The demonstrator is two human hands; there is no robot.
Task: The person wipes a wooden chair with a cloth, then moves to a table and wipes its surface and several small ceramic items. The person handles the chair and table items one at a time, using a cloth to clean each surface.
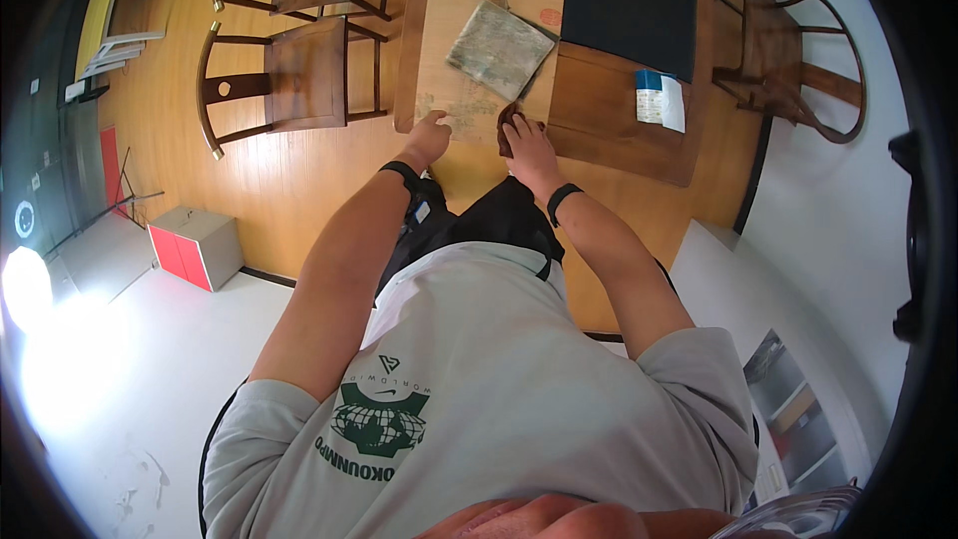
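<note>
My left hand (429, 139) is at the near edge of the wooden table (621, 153), its fingers curled over the end of a beige printed table runner (468, 116). Whether it pinches anything is too small to tell. On the right, my right hand (533, 146) grips a crumpled dark brown cloth (506, 136) at the runner's near end. Just beyond the cloth lies a flat, square grey-green mottled piece (501, 49), turned at an angle on the runner. A darker layer shows beneath its right edge.
A black mat (629, 0) covers the table's far right. A blue and white tissue pack (658, 99) lies nearer. Wooden chairs stand left (307, 82) and right (771, 45) of the table. A grey box with red doors (196, 248) sits on the floor at left.
</note>
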